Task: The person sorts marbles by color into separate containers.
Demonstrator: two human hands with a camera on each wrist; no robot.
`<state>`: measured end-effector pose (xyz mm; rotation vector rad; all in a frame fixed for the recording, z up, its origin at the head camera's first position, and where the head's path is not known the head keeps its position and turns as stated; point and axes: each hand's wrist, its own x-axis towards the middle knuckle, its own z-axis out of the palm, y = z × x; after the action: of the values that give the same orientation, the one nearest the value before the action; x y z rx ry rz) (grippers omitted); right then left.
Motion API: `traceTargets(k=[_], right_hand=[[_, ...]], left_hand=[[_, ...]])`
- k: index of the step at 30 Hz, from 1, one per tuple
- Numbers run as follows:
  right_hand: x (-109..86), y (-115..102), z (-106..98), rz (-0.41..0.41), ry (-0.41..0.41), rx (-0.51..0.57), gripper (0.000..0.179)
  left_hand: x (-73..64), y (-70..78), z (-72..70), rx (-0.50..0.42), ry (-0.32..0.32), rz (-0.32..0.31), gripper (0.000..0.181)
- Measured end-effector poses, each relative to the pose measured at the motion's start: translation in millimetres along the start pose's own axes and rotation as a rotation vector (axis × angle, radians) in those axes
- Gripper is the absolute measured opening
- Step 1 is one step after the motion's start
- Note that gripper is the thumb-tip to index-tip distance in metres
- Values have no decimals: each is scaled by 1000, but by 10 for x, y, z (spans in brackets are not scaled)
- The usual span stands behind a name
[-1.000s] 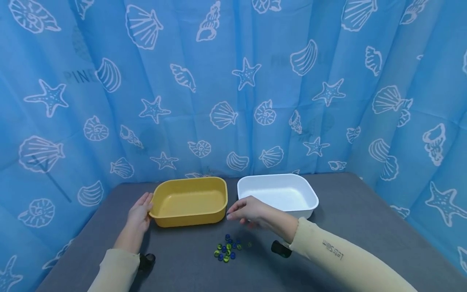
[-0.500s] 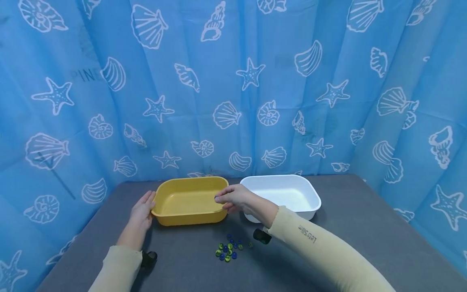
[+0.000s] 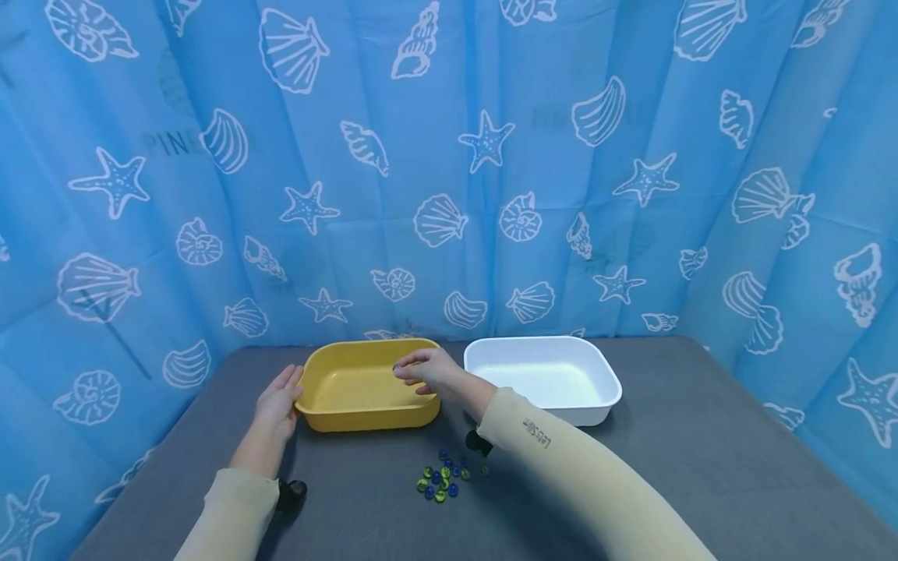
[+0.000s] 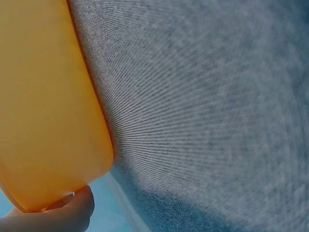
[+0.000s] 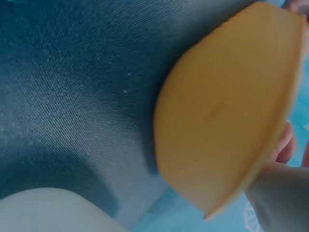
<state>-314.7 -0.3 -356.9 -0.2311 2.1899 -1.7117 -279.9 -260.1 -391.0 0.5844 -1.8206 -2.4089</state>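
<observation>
My left hand [image 3: 277,399] grips the left end of a yellow plastic basin [image 3: 372,421], with fingertips at its rim; in the left wrist view, the fingers [image 4: 72,212] press against the basin's end wall. Over the basin's right side reaches my right hand [image 3: 436,372], pinching a small dark marble [image 3: 397,368] between thumb and fingertips above the opening. The right wrist view shows the basin's outer wall [image 5: 217,96], which covers part of that hand and the marble. On the table in front lie several loose marbles, some blue [image 3: 453,489] and some yellow-green [image 3: 440,496].
A white plastic basin [image 3: 589,414] stands to the right of the yellow one, and my right forearm passes just in front of it. Grey cloth covers the table [image 3: 365,499]. Behind hangs a blue curtain [image 3: 449,171] with shell prints.
My right hand has travelled left with the marble, from in front of the white basin to over the yellow basin. The left hand keeps its hold; the head view has shifted slightly.
</observation>
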Motion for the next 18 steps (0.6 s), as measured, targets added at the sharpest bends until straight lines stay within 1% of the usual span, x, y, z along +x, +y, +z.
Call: traceTargets(k=[4, 6, 9, 13, 18], right_hand=[[109, 44, 80, -5, 39, -27, 17], [174, 59, 123, 5, 63, -31, 14], [268, 93, 175, 17, 78, -75, 11], [354, 154, 214, 16, 41, -181, 9], [436, 203, 236, 24, -22, -253, 10]], left_hand=[[14, 1, 4, -7, 2, 2, 57], [11, 8, 4, -13, 3, 6, 57], [2, 12, 9, -14, 8, 10, 57], [-6, -3, 16, -18, 17, 5, 56], [8, -14, 15, -5, 25, 20, 56]])
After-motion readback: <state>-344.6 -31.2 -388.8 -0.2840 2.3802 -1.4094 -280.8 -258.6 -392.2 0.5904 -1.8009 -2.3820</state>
